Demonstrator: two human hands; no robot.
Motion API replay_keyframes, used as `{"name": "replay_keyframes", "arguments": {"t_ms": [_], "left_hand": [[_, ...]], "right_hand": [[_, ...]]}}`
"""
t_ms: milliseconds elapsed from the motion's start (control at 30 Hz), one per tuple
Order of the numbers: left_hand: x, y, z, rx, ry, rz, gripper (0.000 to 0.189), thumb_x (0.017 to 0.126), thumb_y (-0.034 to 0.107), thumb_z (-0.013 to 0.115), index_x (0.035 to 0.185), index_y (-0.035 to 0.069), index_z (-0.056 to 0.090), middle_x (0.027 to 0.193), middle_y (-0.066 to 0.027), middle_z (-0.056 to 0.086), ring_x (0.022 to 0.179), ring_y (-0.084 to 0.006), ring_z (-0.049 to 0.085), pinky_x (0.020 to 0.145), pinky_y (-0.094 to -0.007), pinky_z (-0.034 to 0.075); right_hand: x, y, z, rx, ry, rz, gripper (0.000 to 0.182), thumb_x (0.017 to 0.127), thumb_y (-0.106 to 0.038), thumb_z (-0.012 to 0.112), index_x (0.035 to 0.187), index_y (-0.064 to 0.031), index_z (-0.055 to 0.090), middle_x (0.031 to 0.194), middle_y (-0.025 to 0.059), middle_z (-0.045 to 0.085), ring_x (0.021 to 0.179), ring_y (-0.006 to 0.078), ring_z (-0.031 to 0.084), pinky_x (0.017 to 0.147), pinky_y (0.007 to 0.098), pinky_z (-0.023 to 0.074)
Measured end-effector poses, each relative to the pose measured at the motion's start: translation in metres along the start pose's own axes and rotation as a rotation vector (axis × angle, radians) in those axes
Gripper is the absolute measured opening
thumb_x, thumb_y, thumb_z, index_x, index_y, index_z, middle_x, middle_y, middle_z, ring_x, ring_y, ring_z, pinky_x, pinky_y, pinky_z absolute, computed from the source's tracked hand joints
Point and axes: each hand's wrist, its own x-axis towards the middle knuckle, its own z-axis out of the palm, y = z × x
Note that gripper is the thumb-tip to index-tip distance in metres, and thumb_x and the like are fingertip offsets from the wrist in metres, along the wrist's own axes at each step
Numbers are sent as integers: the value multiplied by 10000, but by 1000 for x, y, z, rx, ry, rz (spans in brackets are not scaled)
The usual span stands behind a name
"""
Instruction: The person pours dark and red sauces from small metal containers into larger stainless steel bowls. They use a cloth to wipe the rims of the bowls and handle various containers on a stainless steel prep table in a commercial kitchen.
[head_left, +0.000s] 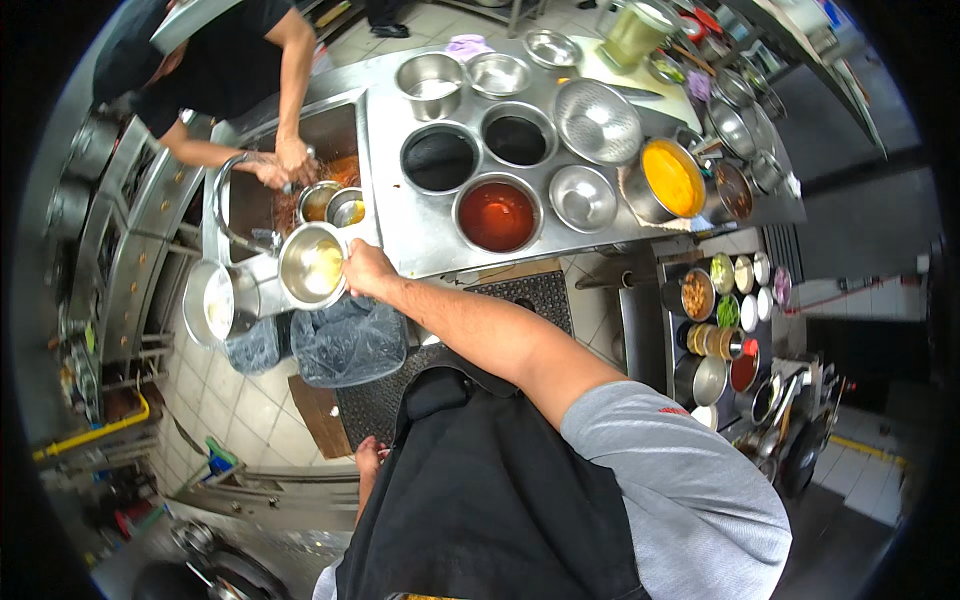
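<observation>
My right hand (366, 268) grips the rim of a steel bowl (294, 281) that has a yellowish residue inside. This bowl is at the near edge of the sink, tilted so its inside shows. Just beyond it, two small metal containers, one a steel pot (346, 208) with yellow residue, stand in the sink basin (251, 202). A co-worker's hands (289, 166) are over the basin, where water splashes, close to these containers. Low at my left side hangs my left hand (369, 454), partly curled; a small pale thing shows at its fingers, too small to make out.
A curved faucet (221, 196) and a large steel pot (217, 304) flank the basin. Plastic-lined bins (349, 341) stand below. The steel counter (409, 259) holds containers of dark and red liquid (497, 216), a colander (598, 121), a pot of orange sauce (670, 180) and a knife (637, 93).
</observation>
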Motion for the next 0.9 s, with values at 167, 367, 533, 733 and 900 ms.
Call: {"name": "replay_keyframes", "arguments": {"t_ms": [167, 367, 533, 733, 900], "left_hand": [[55, 5, -23, 288, 63, 48, 302, 999, 162, 580, 1254, 3, 615, 898, -73, 673, 787, -163, 649, 663, -321, 534], [84, 93, 51, 638, -224, 221, 289, 1002, 162, 588, 1245, 11, 632, 895, -30, 674, 730, -114, 609, 642, -272, 497], [56, 167, 170, 610, -504, 200, 291, 1004, 170, 584, 1250, 21, 632, 889, -16, 671, 709, -100, 597, 627, -261, 484], [-24, 192, 336, 896, -477, 481, 310, 1019, 193, 543, 1298, 69, 590, 863, -12, 660, 554, -84, 531, 422, -217, 353], [-120, 166, 460, 842, -501, 679, 274, 1034, 153, 534, 1279, 53, 605, 862, -3, 653, 590, -57, 519, 488, -197, 360]], "right_hand": [[-38, 8, -42, -164, 229, -324, 188, 866, -174, 634, 993, -38, 602, 770, 161, 708, 789, 353, 709, 746, 456, 540], [-159, 38, -182, -62, 456, -393, 114, 876, -147, 649, 936, -51, 633, 851, 140, 698, 811, 281, 694, 727, 395, 530], [-319, 119, -306, 116, 964, -216, 98, 893, -136, 642, 958, -64, 633, 805, 73, 663, 750, 166, 631, 701, 338, 515], [-524, 275, -428, 246, 1664, 19, 74, 908, -135, 635, 935, -73, 665, 721, -8, 620, 653, 92, 569, 606, 267, 479], [-699, 511, -508, 234, 2049, 405, 89, 909, -177, 624, 893, -102, 668, 719, -7, 627, 534, 95, 540, 448, 260, 420]]}}
